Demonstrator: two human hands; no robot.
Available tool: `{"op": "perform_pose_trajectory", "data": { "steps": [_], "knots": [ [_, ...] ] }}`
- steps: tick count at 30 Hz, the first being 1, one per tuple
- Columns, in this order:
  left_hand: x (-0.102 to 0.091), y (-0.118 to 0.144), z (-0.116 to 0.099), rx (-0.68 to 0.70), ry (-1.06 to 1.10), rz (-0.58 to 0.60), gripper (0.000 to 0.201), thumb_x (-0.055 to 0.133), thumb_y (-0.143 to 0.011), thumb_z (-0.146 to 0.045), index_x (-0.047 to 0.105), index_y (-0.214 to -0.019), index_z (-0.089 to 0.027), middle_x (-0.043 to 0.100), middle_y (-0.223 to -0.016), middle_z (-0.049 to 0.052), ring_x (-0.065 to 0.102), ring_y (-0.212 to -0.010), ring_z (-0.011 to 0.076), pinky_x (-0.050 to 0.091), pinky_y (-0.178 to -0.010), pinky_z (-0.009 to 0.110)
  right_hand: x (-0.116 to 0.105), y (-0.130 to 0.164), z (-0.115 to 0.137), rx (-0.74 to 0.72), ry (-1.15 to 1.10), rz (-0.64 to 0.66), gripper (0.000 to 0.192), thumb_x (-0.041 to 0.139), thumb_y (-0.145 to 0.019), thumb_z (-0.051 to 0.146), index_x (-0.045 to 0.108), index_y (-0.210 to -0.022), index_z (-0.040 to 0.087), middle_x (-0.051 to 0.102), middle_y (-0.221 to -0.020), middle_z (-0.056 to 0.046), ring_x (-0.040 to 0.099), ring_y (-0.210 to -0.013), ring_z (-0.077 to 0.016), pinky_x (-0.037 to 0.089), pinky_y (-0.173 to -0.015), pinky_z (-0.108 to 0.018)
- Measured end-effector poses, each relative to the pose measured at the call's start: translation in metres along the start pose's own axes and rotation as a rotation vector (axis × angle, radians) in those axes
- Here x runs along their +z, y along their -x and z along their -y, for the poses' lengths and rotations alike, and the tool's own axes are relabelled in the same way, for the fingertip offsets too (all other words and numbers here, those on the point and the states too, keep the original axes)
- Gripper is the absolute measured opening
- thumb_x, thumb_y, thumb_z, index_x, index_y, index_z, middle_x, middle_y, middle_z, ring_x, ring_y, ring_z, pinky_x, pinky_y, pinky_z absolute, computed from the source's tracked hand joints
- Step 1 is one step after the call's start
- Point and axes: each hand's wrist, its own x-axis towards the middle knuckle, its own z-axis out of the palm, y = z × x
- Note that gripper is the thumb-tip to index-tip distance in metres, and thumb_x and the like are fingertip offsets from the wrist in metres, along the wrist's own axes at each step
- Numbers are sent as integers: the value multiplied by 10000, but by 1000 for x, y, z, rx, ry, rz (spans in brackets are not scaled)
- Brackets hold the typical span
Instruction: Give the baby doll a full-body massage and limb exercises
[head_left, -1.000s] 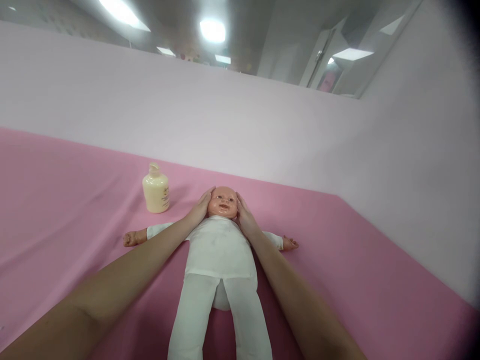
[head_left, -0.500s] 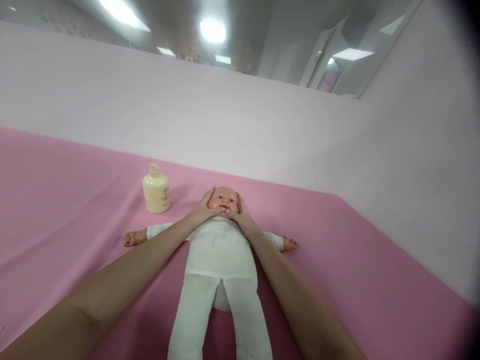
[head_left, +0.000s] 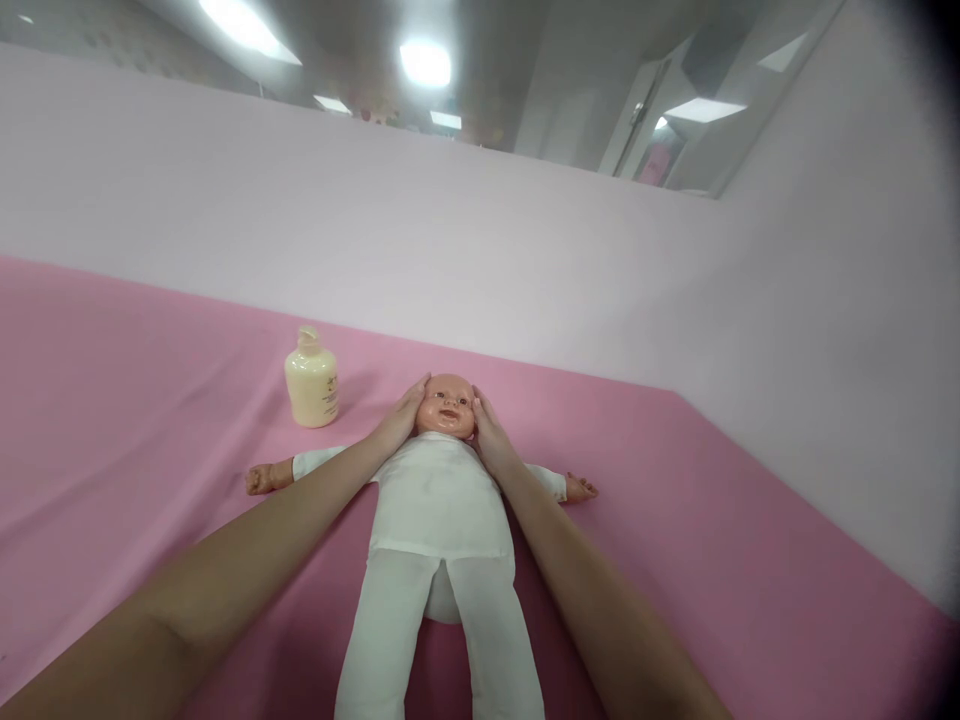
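A baby doll [head_left: 442, 495] with a white cloth body lies on its back, head away from me and arms spread out sideways. My left hand [head_left: 403, 412] rests flat along the left side of the doll's head [head_left: 448, 410], fingers stretched out. On the opposite side, my right hand [head_left: 489, 430] lies against the cheek with its fingers extended. Both thumbs are up beside the face, which leaves the mouth uncovered. The fingertips reach toward the top of the head and are partly hidden behind it.
A pale yellow pump bottle [head_left: 312, 385] stands left of the doll's head. Pink sheeting [head_left: 675, 520] covers the surface under the doll. Behind it rises a pale wall [head_left: 450, 250], with a glass pane [head_left: 510, 70] reflecting lights above.
Both thumbs have moved from the doll's mouth and chin outward and up to the sides of the face. The doll and the bottle stay in place.
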Motion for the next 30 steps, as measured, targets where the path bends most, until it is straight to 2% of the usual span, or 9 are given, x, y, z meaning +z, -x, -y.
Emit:
{"op": "perform_pose_trajectory", "data": {
  "steps": [3,7,9,13,16,19,23,26,30],
  "knots": [
    [1,2,-2,-7,14,5,639,448,-928,-568,415,-1457,-211,451,-1501,68,412,-1390,258,318,-1170,407,2,-1,-1,7,-32,-19,618,566,-862,586,395,-1416,372,537,-1419,3,573,-1248,-202,470,-1068,-430],
    [-5,1,1,32,-66,37,704,461,-904,-607,364,-1488,-226,367,-1553,72,361,-1420,268,297,-1177,426,4,4,6,21,-16,2,668,607,-843,566,373,-1439,373,499,-1454,0,556,-1268,-210,473,-1068,-425],
    [-10,0,4,35,-167,62,798,555,-849,-610,320,-1509,-228,333,-1570,84,317,-1441,281,269,-1187,424,3,8,11,19,24,30,773,671,-805,535,319,-1471,363,426,-1509,-7,513,-1312,-215,452,-1089,-420],
    [-15,0,7,44,-323,104,1114,800,-654,-519,205,-1545,-212,227,-1607,114,225,-1472,311,235,-1197,417,0,17,20,30,178,49,1068,844,-648,363,218,-1514,365,344,-1555,-23,425,-1383,-243,378,-1145,-440],
    [-16,0,8,30,-307,124,1204,842,-606,-477,145,-1555,-224,209,-1610,120,242,-1465,322,253,-1188,442,-1,20,24,54,210,64,1120,861,-620,308,195,-1517,382,325,-1562,-27,415,-1389,-259,372,-1143,-473],
    [-17,-1,10,43,-308,103,1073,798,-667,-500,220,-1539,-264,240,-1605,86,237,-1469,309,223,-1201,442,1,19,25,64,188,69,1110,856,-631,306,192,-1518,376,310,-1570,-26,418,-1387,-248,372,-1149,-455],
    [-14,-3,10,14,-184,81,759,566,-861,-579,314,-1507,-271,333,-1571,73,316,-1442,272,264,-1189,431,5,15,20,70,28,57,1029,830,-668,356,231,-1505,371,363,-1547,-21,474,-1347,-235,406,-1131,-425],
    [-6,-2,5,-13,1,52,648,455,-926,-568,359,-1482,-250,405,-1532,83,418,-1386,256,347,-1149,429,6,12,16,78,-72,37,846,760,-755,417,307,-1468,374,436,-1503,-12,541,-1285,-216,466,-1080,-407],
    [4,2,-5,-61,132,-48,560,522,-923,-493,475,-1400,-202,465,-1489,98,466,-1348,258,384,-1129,411,6,7,14,83,-165,-11,554,646,-850,467,473,-1359,330,609,-1332,-28,619,-1181,-213,555,-964,-388]
  ]
}}
